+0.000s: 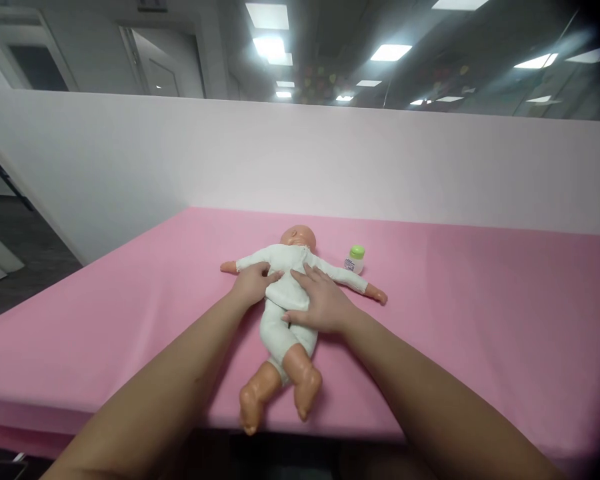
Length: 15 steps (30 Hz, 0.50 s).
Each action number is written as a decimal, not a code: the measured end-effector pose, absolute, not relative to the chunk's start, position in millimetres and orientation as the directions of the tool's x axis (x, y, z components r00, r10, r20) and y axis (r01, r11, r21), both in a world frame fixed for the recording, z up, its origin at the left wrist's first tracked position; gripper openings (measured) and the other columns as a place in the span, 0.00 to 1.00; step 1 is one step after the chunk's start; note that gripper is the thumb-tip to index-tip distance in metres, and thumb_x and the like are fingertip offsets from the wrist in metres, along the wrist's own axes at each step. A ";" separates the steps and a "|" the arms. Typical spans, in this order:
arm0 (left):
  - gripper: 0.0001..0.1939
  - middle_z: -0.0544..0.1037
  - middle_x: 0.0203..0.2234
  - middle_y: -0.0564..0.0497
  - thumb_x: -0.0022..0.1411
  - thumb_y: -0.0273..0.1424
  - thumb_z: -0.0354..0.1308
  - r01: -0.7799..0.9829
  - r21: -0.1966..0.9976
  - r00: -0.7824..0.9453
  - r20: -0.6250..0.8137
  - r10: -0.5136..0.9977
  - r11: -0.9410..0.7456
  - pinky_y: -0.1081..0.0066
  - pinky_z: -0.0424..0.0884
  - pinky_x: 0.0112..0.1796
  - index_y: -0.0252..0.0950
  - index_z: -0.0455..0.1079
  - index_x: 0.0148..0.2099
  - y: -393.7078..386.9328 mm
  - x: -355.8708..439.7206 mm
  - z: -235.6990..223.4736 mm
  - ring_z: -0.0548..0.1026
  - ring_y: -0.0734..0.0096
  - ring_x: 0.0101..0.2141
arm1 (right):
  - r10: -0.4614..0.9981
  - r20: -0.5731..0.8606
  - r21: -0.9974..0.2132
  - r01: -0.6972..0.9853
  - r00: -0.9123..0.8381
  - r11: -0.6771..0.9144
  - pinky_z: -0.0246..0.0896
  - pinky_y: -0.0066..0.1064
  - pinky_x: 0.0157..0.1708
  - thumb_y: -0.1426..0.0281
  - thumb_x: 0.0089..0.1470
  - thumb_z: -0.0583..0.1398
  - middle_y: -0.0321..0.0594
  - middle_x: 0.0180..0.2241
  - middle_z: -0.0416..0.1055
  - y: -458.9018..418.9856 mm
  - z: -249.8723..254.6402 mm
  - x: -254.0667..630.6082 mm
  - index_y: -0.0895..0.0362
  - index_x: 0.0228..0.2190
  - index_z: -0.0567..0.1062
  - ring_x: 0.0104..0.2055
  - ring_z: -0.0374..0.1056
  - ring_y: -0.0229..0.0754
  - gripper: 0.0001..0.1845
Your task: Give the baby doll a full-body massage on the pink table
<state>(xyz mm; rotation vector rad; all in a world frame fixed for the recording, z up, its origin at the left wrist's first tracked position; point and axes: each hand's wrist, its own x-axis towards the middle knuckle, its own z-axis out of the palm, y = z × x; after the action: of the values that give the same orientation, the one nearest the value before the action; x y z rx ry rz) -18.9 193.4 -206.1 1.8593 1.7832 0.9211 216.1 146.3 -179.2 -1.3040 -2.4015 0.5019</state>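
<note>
"Looking down from your head camera, the only view we have, what's the score?"

"You've got the doll laid out on the pink worktop, head pointing away from you, arms flung wide, feet down by the near edge. That much is in place!"

"And your hands?"

"Both on it! Your left hand is at the side of the torso, thumb parted from the fingers and lying on the white cloth. Some of those fingers are tucked from sight, so I can't tell whether you're gripping."

"Over to your right hand!"

"Wide open, fingers spread across the other side of the torso, thumb stretched down by the hip. It looks like a resting touch, nothing clasped."

"What's left out there?"

"Just past the doll's outstretched arm, a small jar stands with its green lid on, and neither of your hands is touching it. I'd call you midway, hands at work on the doll, but how much remains, this one view won't say."
</note>
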 end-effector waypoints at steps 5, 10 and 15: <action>0.20 0.79 0.37 0.45 0.60 0.49 0.64 0.814 0.572 -0.097 0.303 0.948 -0.100 0.61 0.71 0.39 0.37 0.74 0.43 181.8 -7.4 -194.5 0.78 0.55 0.38 | 0.838 0.070 -0.461 0.728 -0.541 0.508 0.36 0.63 0.71 0.44 0.43 0.73 0.49 0.76 0.35 151.6 -178.1 222.8 0.46 0.72 0.55 0.76 0.32 0.70 0.63; 0.26 0.75 0.54 0.44 0.63 0.50 0.61 0.726 0.588 0.114 0.409 0.905 -0.357 0.56 0.72 0.53 0.42 0.73 0.58 155.9 9.9 -175.6 0.75 0.53 0.53 | 0.829 0.119 -0.513 0.681 -0.547 0.523 0.41 0.61 0.70 0.52 0.43 0.76 0.47 0.76 0.40 152.8 -176.6 226.2 0.43 0.72 0.57 0.76 0.37 0.67 0.61; 0.61 0.54 0.72 0.40 0.41 0.53 0.76 0.775 0.433 0.432 0.168 0.886 -0.460 0.36 0.58 0.63 0.50 0.57 0.74 144.5 13.2 -170.5 0.50 0.28 0.70 | 0.790 0.160 -0.548 0.613 -0.592 0.570 0.45 0.59 0.70 0.58 0.42 0.76 0.46 0.75 0.43 156.1 -175.8 232.9 0.45 0.70 0.60 0.76 0.40 0.66 0.58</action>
<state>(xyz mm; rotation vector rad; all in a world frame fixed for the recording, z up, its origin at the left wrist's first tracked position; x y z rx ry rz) 13.2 144.5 -170.5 2.3984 1.4342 0.5422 232.9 156.1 -175.8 -1.1365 -2.4162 0.6276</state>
